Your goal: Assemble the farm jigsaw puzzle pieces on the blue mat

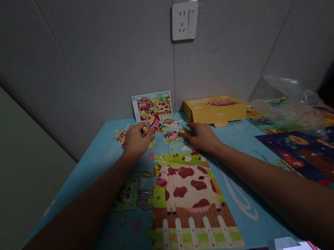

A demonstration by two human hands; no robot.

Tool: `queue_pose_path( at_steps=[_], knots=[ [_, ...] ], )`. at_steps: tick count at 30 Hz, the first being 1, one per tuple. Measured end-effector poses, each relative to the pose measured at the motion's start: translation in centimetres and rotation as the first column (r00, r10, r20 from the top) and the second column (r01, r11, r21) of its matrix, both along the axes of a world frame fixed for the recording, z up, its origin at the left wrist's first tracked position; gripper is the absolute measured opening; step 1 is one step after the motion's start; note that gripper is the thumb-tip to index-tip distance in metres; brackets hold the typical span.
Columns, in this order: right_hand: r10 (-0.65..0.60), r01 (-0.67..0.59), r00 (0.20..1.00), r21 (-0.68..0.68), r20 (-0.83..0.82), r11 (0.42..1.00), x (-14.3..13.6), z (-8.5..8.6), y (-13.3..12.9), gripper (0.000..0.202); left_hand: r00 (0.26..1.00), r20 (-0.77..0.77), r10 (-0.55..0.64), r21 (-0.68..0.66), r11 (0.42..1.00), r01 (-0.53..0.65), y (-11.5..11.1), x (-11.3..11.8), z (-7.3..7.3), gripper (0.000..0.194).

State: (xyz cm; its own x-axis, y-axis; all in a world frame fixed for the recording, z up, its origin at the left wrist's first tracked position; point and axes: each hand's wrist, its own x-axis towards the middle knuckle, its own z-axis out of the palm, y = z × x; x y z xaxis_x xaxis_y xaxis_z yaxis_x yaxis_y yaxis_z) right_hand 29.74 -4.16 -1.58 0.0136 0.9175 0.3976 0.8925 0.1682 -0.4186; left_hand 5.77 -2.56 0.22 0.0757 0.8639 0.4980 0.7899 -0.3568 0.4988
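Observation:
My left hand (137,140) is closed on a puzzle piece (155,122) showing part of a red barn, raised over the loose pieces. Fingers of my right hand (201,136) are pinched around a small green and dark puzzle piece (182,132) at the right edge of the pile. Loose puzzle pieces (173,134) lie between and beyond both hands, some overlapping. Nearer to me lies a joined puzzle section (185,186) with a spotted cow, a white fence and green hills. Its left edge has open tabs and notches.
A picture card (157,103) of the farm scene leans on the wall. Right of it sits a yellow box (216,110). Farther right are a clear plastic bag (291,100) and a dark blue picture sheet (329,157). The blue table (95,154) meets the wall.

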Motion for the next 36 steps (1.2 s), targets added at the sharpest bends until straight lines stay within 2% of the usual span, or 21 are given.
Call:
queue_pose_path(
  at_steps=[2,4,5,8,13,15,17,19,21,22,24,25,26,27,29,30,32,34,36],
  knots=[
    [0.008,-0.005,0.998,-0.041,0.068,0.999,0.0,-0.1,0.1,0.042,0.991,0.048,0.127,-0.087,0.989,-0.123,0.4,-0.4,0.0,0.026],
    [-0.004,0.007,0.999,-0.052,0.053,0.999,-0.1,-0.1,0.1,0.042,0.966,0.109,0.234,-0.164,0.963,-0.215,1.1,-1.1,-0.1,0.022],
    [-0.016,0.018,1.0,-0.057,0.023,0.998,-0.1,-0.1,0.2,0.041,0.949,0.141,0.282,-0.188,0.949,-0.254,1.5,-1.5,-0.2,0.022],
    [-0.052,0.047,0.99,-0.043,-0.13,0.998,0.0,0.1,0.3,0.036,0.906,0.175,0.387,-0.213,0.913,-0.349,2.6,-3.0,-1.0,0.04],
    [-0.029,0.098,0.903,0.141,-0.428,0.985,0.2,0.5,0.2,0.018,0.91,-0.023,0.414,-0.236,0.882,-0.407,3.2,-4.3,-1.8,0.039],
    [0.012,0.135,0.853,0.242,-0.522,0.961,0.1,0.7,0.1,0.018,0.905,-0.094,0.414,-0.185,0.886,-0.425,2.8,-4.2,-1.6,0.044],
    [0.073,0.138,0.816,0.317,-0.573,0.938,-0.1,0.8,0.0,0.017,0.905,-0.155,0.397,-0.079,0.908,-0.412,2.2,-3.7,-1.1,0.05],
    [0.141,0.087,0.804,0.348,-0.578,0.933,-0.4,0.8,-0.2,0.016,0.945,-0.173,0.279,0.018,0.96,-0.28,1.5,-2.9,-0.6,0.053],
    [0.211,-0.002,0.798,0.348,-0.565,0.938,-0.7,0.6,-0.3,0.016,0.982,-0.189,0.012,0.055,0.998,-0.002,0.7,-1.9,-0.3,0.055],
    [0.246,-0.053,0.794,0.341,-0.555,0.939,-1.0,0.5,-0.4,0.016,0.967,-0.213,-0.138,0.057,0.986,0.154,0.2,-1.3,-0.3,0.057],
    [0.32,-0.157,0.768,0.32,-0.555,0.934,-1.5,0.3,-0.4,0.016,0.857,-0.296,-0.421,0.004,0.897,0.442,-0.7,0.0,-0.5,0.061],
    [0.352,-0.203,0.744,0.31,-0.568,0.929,-1.8,0.2,-0.5,0.017,0.808,-0.304,-0.504,-0.038,0.854,0.518,-1.1,0.7,-0.7,0.068],
    [0.38,-0.245,0.712,0.298,-0.591,0.923,-2.0,0.0,-0.5,0.018,0.792,-0.27,-0.548,-0.064,0.831,0.553,-1.4,1.3,-0.9,0.074],
    [0.403,-0.289,0.675,0.28,-0.618,0.915,-2.2,-0.1,-0.5,0.02,0.793,-0.219,-0.568,-0.073,0.82,0.568,-1.7,1.8,-1.1,0.074],
    [0.433,-0.376,0.632,0.235,-0.642,0.897,-2.5,-0.2,-0.5,0.024,0.823,-0.13,-0.554,-0.056,0.832,0.551,-1.7,2.3,-1.3,0.061],
    [0.44,-0.405,0.654,0.207,-0.616,0.891,-2.5,-0.3,-0.5,0.026,0.846,-0.089,-0.526,-0.031,0.85,0.525,-1.5,2.3,-1.3,0.053],
    [0.426,-0.406,0.782,0.146,-0.455,0.902,-2.4,-0.3,-0.5,0.033,0.902,-0.016,-0.432,0.024,0.902,0.432,-0.9,1.9,-1.4,0.042],
    [0.348,-0.341,0.911,0.068,-0.222,0.937,-2.3,-0.2,-0.4,0.044,0.956,0.049,-0.289,0.05,0.957,0.286,-0.1,1.2,-1.3,0.041],
    [0.274,-0.276,0.96,-0.029,-0.054,0.961,-2.1,-0.2,-0.3,0.052,0.989,0.075,-0.13,0.043,0.991,0.127,0.6,0.5,-1.3,0.043]
  ],
)
